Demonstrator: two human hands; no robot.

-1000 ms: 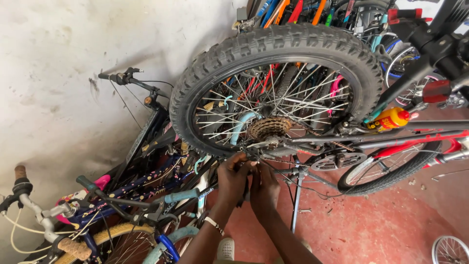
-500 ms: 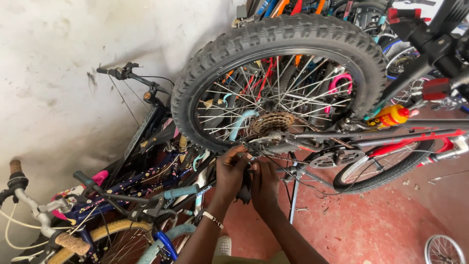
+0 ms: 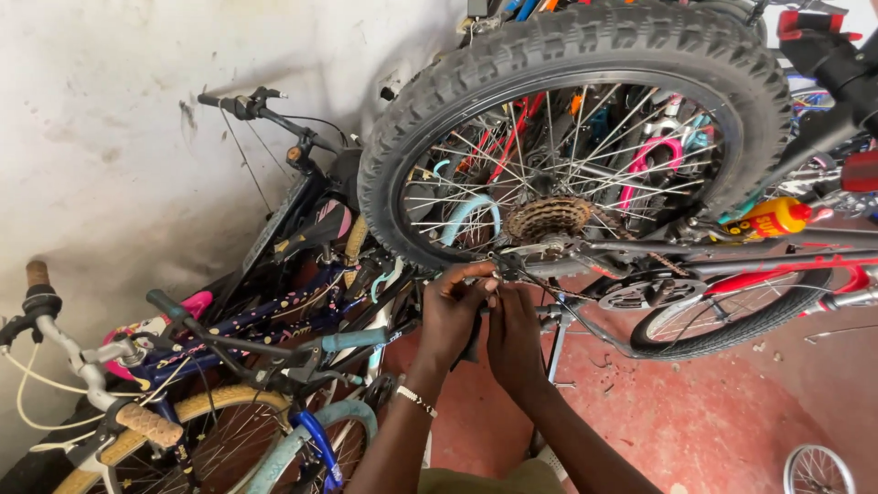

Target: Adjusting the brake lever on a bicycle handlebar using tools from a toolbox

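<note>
Against a stained pale wall (image 3: 110, 137) and over a red floor (image 3: 713, 421), bicycles crowd together. A knobby rear wheel (image 3: 576, 128) is raised in front, its rusty sprocket cluster (image 3: 549, 218) at the hub. Just below it the left hand (image 3: 450, 316) and right hand (image 3: 514, 340) meet, fingers pinched together on a small part by the axle; what they clamp is too small to tell. A dark blue bicycle (image 3: 274, 316) and a tan-tyred wheel (image 3: 197, 407) press in at left; a yellow spray can (image 3: 773, 218) lies right.
</note>
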